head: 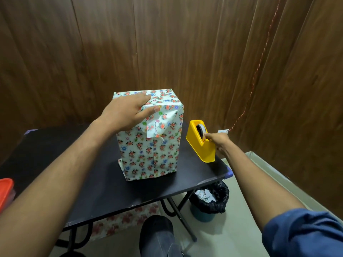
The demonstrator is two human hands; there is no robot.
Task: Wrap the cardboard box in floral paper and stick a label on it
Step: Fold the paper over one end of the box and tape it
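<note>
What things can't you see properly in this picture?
- Box top: the left hand covers part of it, head view.
- Tape end at the yellow dispenser: the right hand hides it.
- Writing on the paper flap: too small to read.
- Orange lid: cut off by the left edge.

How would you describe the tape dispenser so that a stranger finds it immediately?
Look at the black table, then at its right edge, beside the tall box in floral paper. The tape dispenser stands there, under the right hand. It is the only bright yellow thing there.
</note>
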